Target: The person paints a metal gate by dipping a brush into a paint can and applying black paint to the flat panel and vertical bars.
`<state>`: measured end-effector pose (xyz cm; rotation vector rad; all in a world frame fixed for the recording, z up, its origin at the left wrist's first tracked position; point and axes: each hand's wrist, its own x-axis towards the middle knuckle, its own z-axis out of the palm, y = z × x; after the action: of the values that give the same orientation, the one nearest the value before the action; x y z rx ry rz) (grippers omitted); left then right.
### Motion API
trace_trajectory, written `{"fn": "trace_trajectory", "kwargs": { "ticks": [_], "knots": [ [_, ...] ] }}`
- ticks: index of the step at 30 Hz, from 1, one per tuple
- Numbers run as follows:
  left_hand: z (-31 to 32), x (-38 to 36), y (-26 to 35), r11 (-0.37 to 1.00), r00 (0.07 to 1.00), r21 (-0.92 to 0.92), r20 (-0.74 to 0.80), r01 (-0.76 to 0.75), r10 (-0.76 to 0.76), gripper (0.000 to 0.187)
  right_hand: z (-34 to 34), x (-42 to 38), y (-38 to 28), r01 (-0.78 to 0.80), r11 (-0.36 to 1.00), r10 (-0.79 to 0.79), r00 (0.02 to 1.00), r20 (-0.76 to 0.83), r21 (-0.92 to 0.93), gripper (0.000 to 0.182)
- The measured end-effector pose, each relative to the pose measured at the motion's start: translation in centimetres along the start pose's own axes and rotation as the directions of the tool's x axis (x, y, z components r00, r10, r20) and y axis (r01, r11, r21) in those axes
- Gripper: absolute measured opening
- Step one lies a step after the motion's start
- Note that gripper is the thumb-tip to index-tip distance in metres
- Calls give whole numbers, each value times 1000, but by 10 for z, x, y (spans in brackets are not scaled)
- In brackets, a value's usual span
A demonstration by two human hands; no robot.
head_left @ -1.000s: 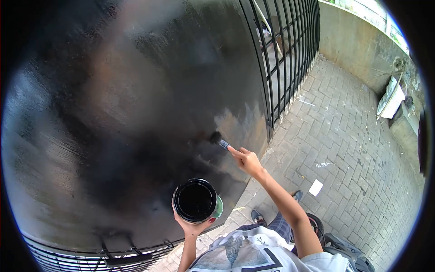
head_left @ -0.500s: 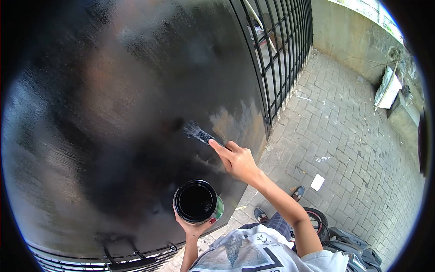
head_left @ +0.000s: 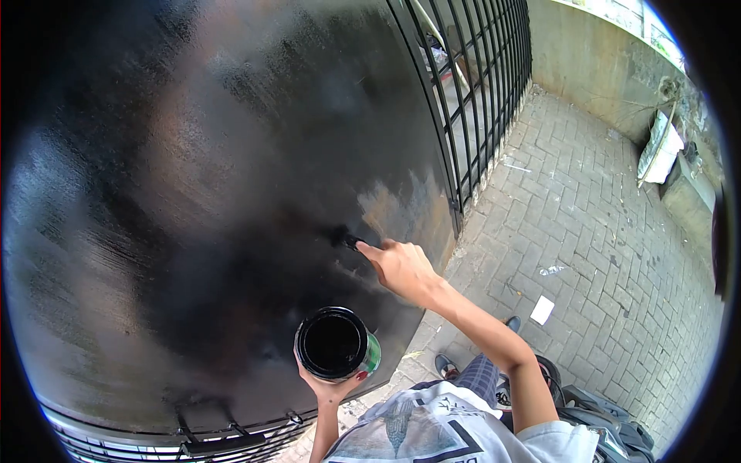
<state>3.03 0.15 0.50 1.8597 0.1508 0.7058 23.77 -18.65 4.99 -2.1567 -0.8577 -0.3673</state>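
Observation:
My left hand [head_left: 328, 386] is wrapped round an open paint can [head_left: 372, 353] with a green label, holding it upright in front of my shirt. Black paint [head_left: 332, 343] shows inside the can's dark rim. Farther up, my right hand [head_left: 405, 270] grips a paintbrush [head_left: 351, 241], its index finger stretched along the handle. The dark bristles are at the surface of a large metal panel [head_left: 270, 154], hard to tell from the black paint there. Most of the panel is glossy black; a brownish, thinly covered patch [head_left: 405, 204] lies just beyond the brush.
Black vertical bars [head_left: 482, 85] continue from the panel's far edge. Grey paving [head_left: 571, 208] runs along the right, with a white paper [head_left: 542, 310] on it. A parked motorbike [head_left: 606, 424] stands close at lower right. A concrete wall [head_left: 590, 65] and a white sack [head_left: 660, 154] are farther back.
My right hand has shifted slightly, and the brush tip has moved down and to the right across the panel. The can in my left hand has stayed nearly still.

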Motion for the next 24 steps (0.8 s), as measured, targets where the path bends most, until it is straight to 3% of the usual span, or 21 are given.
{"fn": "trace_trajectory", "kwargs": {
  "ticks": [3, 5, 8, 10, 12, 15, 18, 20, 24],
  "knots": [
    [1, -2, 4, 1000, 1000, 0, -7, 21, -21, 121, -12, 9, -10, 70, 987, -36, 972, -233, 142, 51],
    [-4, -4, -6, 998, 998, 2, -20, -56, 56, 121, 4, 2, 2, 99, 971, -12, 930, -367, 219, 52],
    [-3, -4, -3, 997, 997, 12, -7, -79, 79, 119, 74, -30, 43, 73, 970, -20, 975, -222, 232, 57],
    [-3, -1, 0, 998, 998, 30, 1, -58, 58, 119, 104, -58, 67, -14, 985, 44, 985, -169, 174, 43],
    [-5, -5, 1, 998, 1000, 46, 3, -30, 30, 120, 108, -79, 91, -168, 986, 165, 980, 110, 16, 29],
    [-2, -4, 4, 999, 999, 26, -4, -37, 38, 121, 96, -85, 104, -298, 952, 305, 910, 280, -67, 24],
    [1, -6, 1, 1000, 1000, 5, -26, 9, -8, 121, 52, -29, 55, -188, 981, 194, 961, 199, -49, 26],
    [-3, -5, -1, 1000, 1000, 22, -3, -18, 18, 121, 19, -1, 22, -25, 999, 24, 998, 61, 21, 31],
    [-5, -3, 4, 997, 998, 52, 24, -56, 55, 120, -19, 10, -14, 101, 982, -59, 968, -245, 162, 47]
  ]
}}
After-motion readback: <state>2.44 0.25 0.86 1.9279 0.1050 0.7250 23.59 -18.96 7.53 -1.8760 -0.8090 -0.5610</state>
